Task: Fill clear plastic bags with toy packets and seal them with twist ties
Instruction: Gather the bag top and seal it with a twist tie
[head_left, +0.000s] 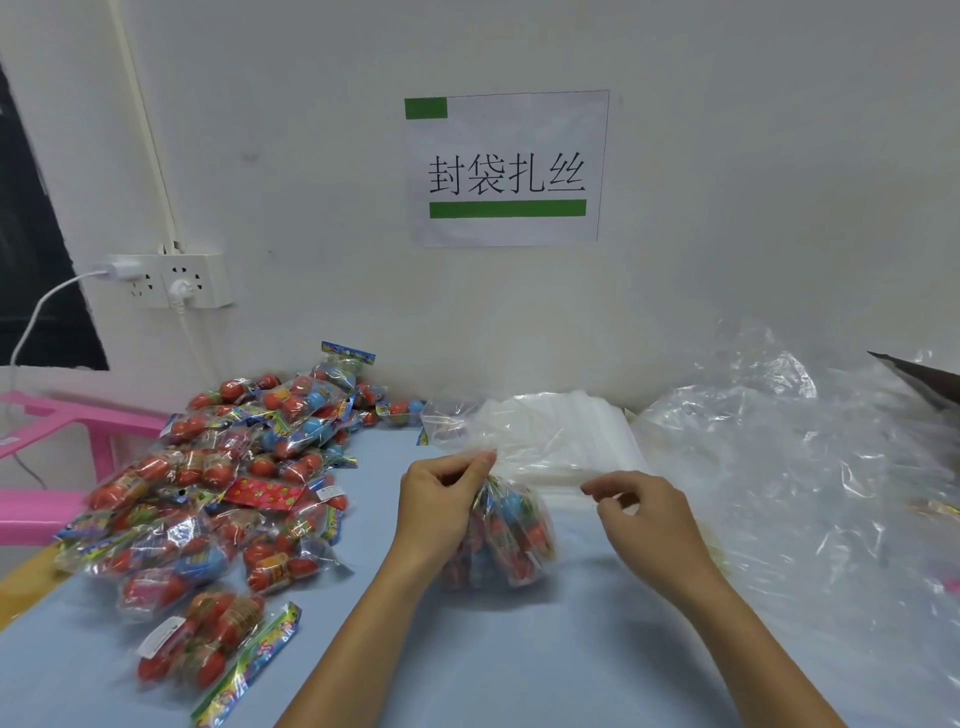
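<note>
Bag (506, 535) neck pinched by left hand (441, 493), right hand (639, 512) beside.

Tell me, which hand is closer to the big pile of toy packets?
Left. The left hand pinches the filled bag's neck just right of the pile; the right hand is beyond the bag.

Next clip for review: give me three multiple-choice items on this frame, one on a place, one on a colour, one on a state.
1. The loose toy packets lie: A left of the hands, B right of them, C on the chair.
2. The table surface is: A pink, B light blue, C green.
3. The left hand: A lies flat, B pinches the filled bag's neck, C holds a plug.

A: the heap is left. B: the cover is light blue. B: fingers gather the bag above the toys.
</note>
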